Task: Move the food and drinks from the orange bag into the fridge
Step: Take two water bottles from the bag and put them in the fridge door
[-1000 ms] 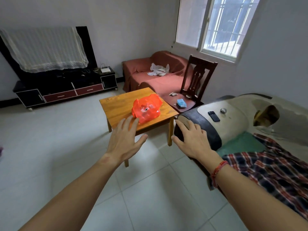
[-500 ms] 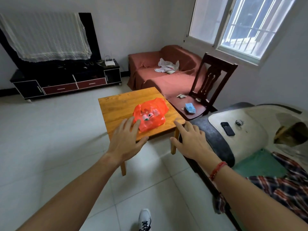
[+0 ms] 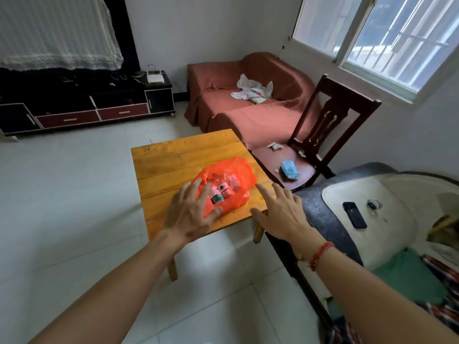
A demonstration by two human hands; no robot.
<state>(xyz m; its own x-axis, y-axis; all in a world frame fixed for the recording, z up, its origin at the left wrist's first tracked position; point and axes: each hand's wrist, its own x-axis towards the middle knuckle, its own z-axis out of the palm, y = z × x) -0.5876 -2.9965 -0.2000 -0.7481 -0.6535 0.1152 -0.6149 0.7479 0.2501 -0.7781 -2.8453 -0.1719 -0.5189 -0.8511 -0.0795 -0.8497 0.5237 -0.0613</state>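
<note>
An orange plastic bag (image 3: 236,175) lies on a small wooden table (image 3: 169,157), with bottles and cans (image 3: 221,193) showing through its open top. My left hand (image 3: 190,216) is stretched out with spread fingers over the bag's near left side; whether it touches the bag is unclear. Just right of the bag, above the table's near right corner, my right hand (image 3: 280,213) is also spread and holds nothing. No fridge is in view.
A dark wooden chair (image 3: 320,135) with a blue packet stands right of the table. Behind it is a red covered sofa (image 3: 248,105). A TV cabinet (image 3: 84,108) lines the far wall. At right a sofa arm (image 3: 367,207) carries a black phone (image 3: 354,214).
I have stepped closer to the table and look further down on it. Both hands have come forward, from short of the table to beside the bag.
</note>
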